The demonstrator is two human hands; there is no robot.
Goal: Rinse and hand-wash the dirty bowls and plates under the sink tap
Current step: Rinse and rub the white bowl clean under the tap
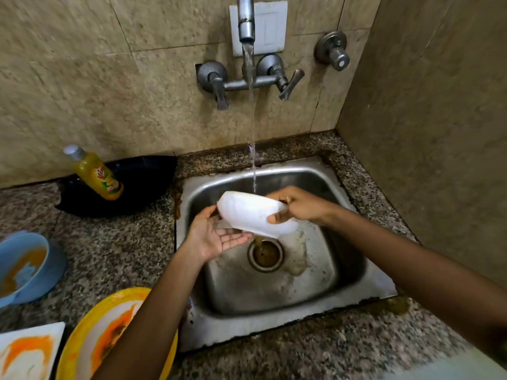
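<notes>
- My right hand (299,205) grips the white bowl (253,213) by its rim, thumb on the outside and fingers curled over the edge, tipping it on its side above the sink (348,272).
- My left hand (216,234) lies flat and relaxed, palm up, just under the lower edge of the bowl, touching it near the thumb; it grasps nothing.
- I see a stream of water (251,111) falling from the tap (246,19) and landing just behind the bowl, near my right hand.
- Brownish water sits in the drain (266,255) directly below the bowl, with pale residue on the steel beside it.
- On the speckled surface (115,250) to the left of the sink, I see a yellow plate (96,330) smeared with orange, partly hidden by my left forearm.
- Beside it at the lower left corner lies a white square plate (27,352), also smeared orange.
- Further left stands a blue bowl (24,267) with orange residue inside.
- Against the wall, a yellow bottle (94,174) leans in a black dish (137,185).
</notes>
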